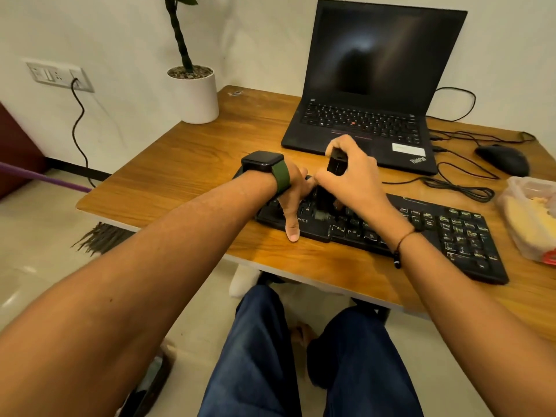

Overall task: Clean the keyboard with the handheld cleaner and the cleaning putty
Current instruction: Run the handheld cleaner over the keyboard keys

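Note:
A black keyboard (445,236) lies slanted on the wooden desk (192,164), running from the centre towards the right front. My right hand (352,176) grips a black handheld cleaner (334,173) upright, its lower end down on the keys left of the keyboard's middle. My left hand (293,191), with a green-strapped watch on the wrist, rests on the keyboard's left end, thumb stretched down over the front edge. A clear bag holding yellow putty (529,218) sits at the right edge of the desk.
An open black laptop (376,85) stands behind the keyboard. A black mouse (502,159) and loose cables (460,188) lie to its right. A white plant pot (195,94) occupies the back left corner. My knees are under the desk's front edge.

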